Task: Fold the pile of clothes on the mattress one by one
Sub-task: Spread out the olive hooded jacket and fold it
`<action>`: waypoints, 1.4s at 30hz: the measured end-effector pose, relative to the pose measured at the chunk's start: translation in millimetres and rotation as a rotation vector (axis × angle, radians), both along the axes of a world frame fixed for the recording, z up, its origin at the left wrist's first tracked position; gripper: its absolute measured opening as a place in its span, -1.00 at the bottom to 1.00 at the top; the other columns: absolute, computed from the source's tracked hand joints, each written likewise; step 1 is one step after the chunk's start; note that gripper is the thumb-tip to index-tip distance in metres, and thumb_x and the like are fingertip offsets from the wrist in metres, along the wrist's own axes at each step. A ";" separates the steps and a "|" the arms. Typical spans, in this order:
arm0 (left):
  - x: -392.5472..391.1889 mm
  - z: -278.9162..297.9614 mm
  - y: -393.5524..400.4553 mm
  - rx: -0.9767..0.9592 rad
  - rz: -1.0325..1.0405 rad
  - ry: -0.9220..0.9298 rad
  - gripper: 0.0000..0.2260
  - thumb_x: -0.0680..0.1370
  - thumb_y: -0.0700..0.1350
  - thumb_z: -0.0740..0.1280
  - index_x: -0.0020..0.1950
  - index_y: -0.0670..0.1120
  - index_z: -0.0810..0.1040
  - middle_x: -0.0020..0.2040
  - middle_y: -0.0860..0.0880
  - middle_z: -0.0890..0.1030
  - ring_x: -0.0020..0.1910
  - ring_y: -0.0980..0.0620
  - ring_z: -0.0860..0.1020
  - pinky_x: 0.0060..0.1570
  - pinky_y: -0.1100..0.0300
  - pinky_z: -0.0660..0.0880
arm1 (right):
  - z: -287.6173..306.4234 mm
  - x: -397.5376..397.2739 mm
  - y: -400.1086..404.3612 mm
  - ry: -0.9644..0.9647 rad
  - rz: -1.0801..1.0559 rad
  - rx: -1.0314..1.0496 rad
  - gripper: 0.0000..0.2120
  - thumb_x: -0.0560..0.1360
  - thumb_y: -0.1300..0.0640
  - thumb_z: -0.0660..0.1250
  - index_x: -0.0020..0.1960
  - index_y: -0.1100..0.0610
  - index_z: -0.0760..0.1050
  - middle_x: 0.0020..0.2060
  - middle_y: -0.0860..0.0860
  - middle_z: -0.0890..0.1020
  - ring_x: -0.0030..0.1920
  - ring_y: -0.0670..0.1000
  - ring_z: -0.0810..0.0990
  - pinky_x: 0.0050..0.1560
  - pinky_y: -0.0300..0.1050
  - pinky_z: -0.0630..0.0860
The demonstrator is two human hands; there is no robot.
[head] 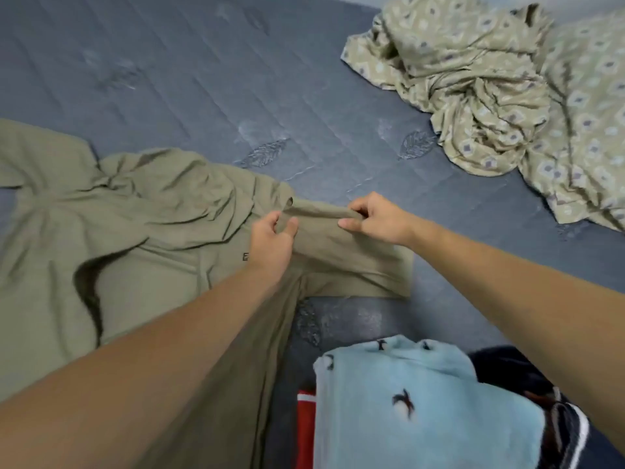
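Olive shirt (142,211): spread rumpled across the left and centre of the frame, on the mattress (189,79). Its bulk lies left of both hands. One sleeve runs rightward from the body, long axis roughly level, ending at a cuff edge in the lower centre.

Left hand (272,240): centre of frame, fingers and thumb curled on the sleeve's upper edge near the shoulder. Grip closed on cloth.

Right hand (378,220): just right of the left hand, pinching the same edge further out along the sleeve. Grip closed on cloth. A short taut ridge of fabric spans between the two hands. Judgement: the sleeve folds inward, leftward over the body; the right hand, nearer the free end, would carry it.

Mattress: blue-grey, quilted, leaf motifs; soft surface with bare room above the shirt.

Light blue garment (422,401): lower centre-right, with small dark figures, atop a red item (306,431) and a dark striped item (561,424); whether folded cannot be told.

Patterned beige cloth (500,96): crumpled heap, upper right, well apart from the hands.
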State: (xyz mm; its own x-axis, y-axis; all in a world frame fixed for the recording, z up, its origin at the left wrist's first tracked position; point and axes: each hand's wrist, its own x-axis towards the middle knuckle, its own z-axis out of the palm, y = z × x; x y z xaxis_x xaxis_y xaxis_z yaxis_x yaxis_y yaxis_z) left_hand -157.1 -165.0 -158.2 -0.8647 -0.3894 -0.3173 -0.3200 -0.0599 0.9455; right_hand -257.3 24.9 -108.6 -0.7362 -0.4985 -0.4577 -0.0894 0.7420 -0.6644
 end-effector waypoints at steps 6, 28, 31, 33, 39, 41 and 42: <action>34.0 7.5 -155.8 -0.160 -0.016 -0.051 -0.76 0.68 -0.16 0.33 0.14 -0.37 0.54 0.10 -0.39 0.63 0.06 -0.29 0.63 0.13 -0.15 0.58 | 0.8 19.3 -153.3 0.089 0.077 -0.127 -0.63 0.61 0.13 0.44 -0.30 0.21 0.41 -0.38 0.11 0.34 -0.34 -0.10 0.32 -0.26 -0.10 0.24; -3.2 -19.2 -486.1 -0.202 -0.033 0.065 -0.82 0.70 -0.14 0.31 -0.06 -0.05 0.64 -0.16 0.09 0.65 -0.20 0.25 0.56 -0.13 0.24 0.50 | -82.9 18.5 -434.2 -0.139 0.026 -0.094 -0.82 0.46 -0.01 0.59 0.03 -0.06 0.68 -0.11 -0.22 0.73 -0.03 -0.08 0.68 0.05 -0.21 0.57; -10.4 -30.1 -544.9 -0.147 -0.024 0.056 -0.82 0.70 -0.10 0.31 -0.07 0.04 0.63 -0.16 0.16 0.69 -0.13 0.24 0.63 -0.09 0.21 0.60 | -83.9 8.3 -485.3 -0.170 -0.038 -0.122 -0.89 0.53 0.08 0.53 0.02 0.10 0.71 -0.07 -0.01 0.76 -0.03 -0.02 0.73 0.06 -0.05 0.62; -13.6 -32.3 -587.4 -0.131 -0.016 0.035 -0.85 0.70 -0.07 0.31 -0.03 0.02 0.64 -0.10 0.13 0.69 -0.03 0.11 0.66 0.02 -0.07 0.67 | -78.6 0.2 -515.8 -0.157 -0.034 -0.117 -0.93 0.59 0.12 0.46 -0.07 0.08 0.69 -0.16 -0.06 0.74 -0.16 -0.15 0.68 -0.03 -0.13 0.56; -9.6 -30.7 -703.4 -0.148 0.043 -0.023 -0.83 0.70 -0.04 0.30 0.03 -0.09 0.62 -0.02 -0.07 0.64 -0.04 -0.04 0.64 -0.32 -0.01 0.68 | -73.3 -24.4 -610.0 0.039 0.060 -0.020 -0.68 0.68 0.13 0.31 -0.26 0.10 0.51 -0.37 0.01 0.49 -0.31 -0.04 0.43 -0.20 -0.05 0.35; -7.6 -32.6 -739.8 -0.175 0.067 -0.068 -0.77 0.70 -0.02 0.30 0.07 -0.18 0.59 -0.02 -0.12 0.60 -0.08 -0.04 0.62 -0.45 0.12 0.61 | -72.4 -29.7 -647.4 0.116 0.078 -0.018 -0.61 0.69 0.10 0.29 -0.30 0.12 0.42 -0.41 -0.01 0.38 -0.36 -0.05 0.33 -0.24 -0.03 0.28; -7.7 -33.2 -757.1 -0.178 0.078 -0.082 -0.76 0.70 -0.01 0.30 0.05 -0.20 0.56 -0.03 -0.14 0.59 -0.10 -0.05 0.62 -0.46 0.14 0.59 | -72.2 -31.6 -665.4 0.150 0.089 -0.013 -0.60 0.70 0.07 0.28 -0.29 0.18 0.43 -0.41 0.01 0.37 -0.36 -0.03 0.33 -0.25 0.00 0.27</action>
